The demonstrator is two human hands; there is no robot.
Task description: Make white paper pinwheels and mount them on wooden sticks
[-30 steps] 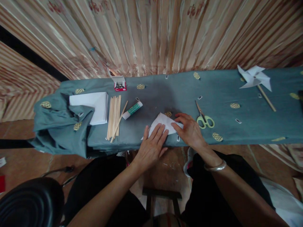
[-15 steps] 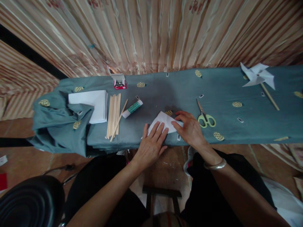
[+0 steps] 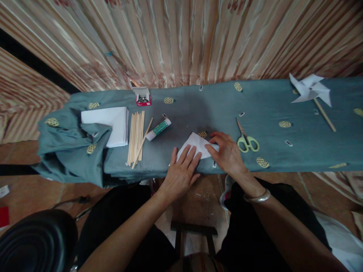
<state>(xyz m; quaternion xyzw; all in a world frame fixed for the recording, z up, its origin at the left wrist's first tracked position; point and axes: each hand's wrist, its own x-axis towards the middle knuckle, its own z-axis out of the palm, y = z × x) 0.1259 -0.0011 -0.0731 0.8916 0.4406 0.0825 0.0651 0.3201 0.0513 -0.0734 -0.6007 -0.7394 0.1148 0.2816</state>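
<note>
A sheet of white paper (image 3: 195, 140), folded into a triangle, lies near the front edge of the cloth-covered table. My left hand (image 3: 181, 170) rests flat on its left part with the fingers spread. At the paper's right corner, my right hand (image 3: 227, 153) pinches the tip between thumb and fingers. Just right of that hand lie scissors (image 3: 246, 140) with pale green handles, blades pointing away from me. A green and white glue stick (image 3: 159, 129) lies to the left of the paper, one end close to a loose wooden stick.
Several wooden sticks (image 3: 136, 136) lie beside a stack of white paper (image 3: 120, 128) partly covered by bunched cloth. A small red box (image 3: 143, 99) of metal pins stands open behind. A white paper pinwheel (image 3: 311, 88) on a stick lies far right. A pleated curtain (image 3: 181, 41) hangs behind the table.
Hardly anything differs: both hands keep their places on the folded paper. The whole view has shifted very slightly.
</note>
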